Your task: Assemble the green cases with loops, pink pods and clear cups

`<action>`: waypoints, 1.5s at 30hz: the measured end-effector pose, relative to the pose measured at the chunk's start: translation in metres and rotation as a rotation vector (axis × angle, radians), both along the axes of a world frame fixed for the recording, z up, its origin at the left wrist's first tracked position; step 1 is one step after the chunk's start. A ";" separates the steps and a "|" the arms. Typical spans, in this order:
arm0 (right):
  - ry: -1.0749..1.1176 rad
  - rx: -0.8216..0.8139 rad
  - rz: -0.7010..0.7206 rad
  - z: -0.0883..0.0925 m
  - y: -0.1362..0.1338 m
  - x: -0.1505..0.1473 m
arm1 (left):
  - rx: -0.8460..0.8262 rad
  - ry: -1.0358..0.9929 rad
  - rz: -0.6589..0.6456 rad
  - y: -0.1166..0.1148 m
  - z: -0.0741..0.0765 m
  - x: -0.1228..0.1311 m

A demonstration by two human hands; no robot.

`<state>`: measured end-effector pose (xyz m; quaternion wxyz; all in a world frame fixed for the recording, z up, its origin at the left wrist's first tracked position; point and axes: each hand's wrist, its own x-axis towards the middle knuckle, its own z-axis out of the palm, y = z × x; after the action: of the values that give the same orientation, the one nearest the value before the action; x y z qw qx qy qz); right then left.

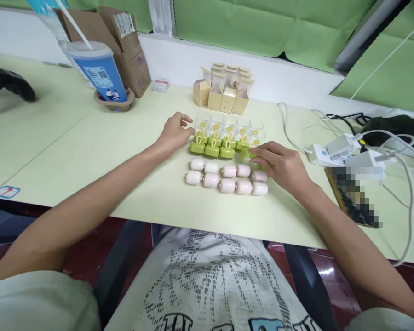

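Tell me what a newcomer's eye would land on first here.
Probably the bright green caps with pale yellow loops, mid-table between clear containers behind and white and pink pieces in front. The left hand is at the left end of the clear and green rows, the right hand at the right end of the green ones. Next, the big blue cup at upper left, before an open cardboard box.

The slim, bare left forearm (113,186) slants forward and inward from the lower left, ending in the bare left hand (174,131), its fingers loosely bent and parted from the thumb. The bare right forearm (348,241) angles in from the lower right; the bare right hand (279,161) faces knuckles up, its grip a thumb-and-finger pinch.
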<state>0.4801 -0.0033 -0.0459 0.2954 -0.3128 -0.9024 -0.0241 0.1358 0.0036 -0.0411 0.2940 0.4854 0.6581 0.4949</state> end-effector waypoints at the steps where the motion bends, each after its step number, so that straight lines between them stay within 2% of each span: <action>1: -0.013 -0.015 0.011 -0.002 0.002 -0.001 | -0.042 -0.028 -0.012 -0.001 0.001 0.001; 4: -0.016 -0.064 0.051 -0.006 0.009 -0.005 | -0.109 -0.070 -0.058 -0.004 0.005 0.004; 13: 0.077 -0.131 0.137 -0.010 0.012 -0.009 | -0.065 -0.021 -0.071 -0.003 0.000 0.004; 17: 0.109 -0.094 0.120 -0.011 0.013 -0.009 | -0.070 0.005 -0.076 -0.004 0.001 0.005; 23: 0.177 -0.150 0.077 -0.007 0.010 -0.013 | -0.059 0.015 -0.068 -0.005 0.000 0.004; 26: 0.259 -0.122 0.005 0.004 0.009 -0.006 | -0.053 0.033 -0.069 -0.004 -0.002 0.002; 31: 0.403 -0.021 -0.285 0.018 0.022 0.034 | -0.050 0.067 -0.080 -0.003 -0.002 0.000; 33: 0.371 -0.005 -0.329 0.016 0.029 0.045 | -0.055 0.067 -0.079 -0.002 -0.002 0.000; 35: 0.283 -0.005 -0.288 0.010 0.032 0.045 | -0.058 0.070 -0.077 -0.002 -0.003 0.000; 39: 0.053 -0.097 -0.095 -0.004 0.025 0.018 | -0.064 0.104 -0.072 -0.002 -0.004 0.000; 42: -0.056 -0.209 -0.087 -0.009 0.018 0.000 | -0.071 0.140 -0.075 -0.001 -0.006 0.000; 45: -0.085 -0.279 -0.108 -0.008 0.015 -0.003 | -0.072 0.159 -0.075 -0.001 -0.007 -0.001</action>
<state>0.4769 0.0114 -0.0542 0.2090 -0.3977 -0.8904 0.0727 0.1349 0.0030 -0.0482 0.2764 0.5364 0.6781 0.4195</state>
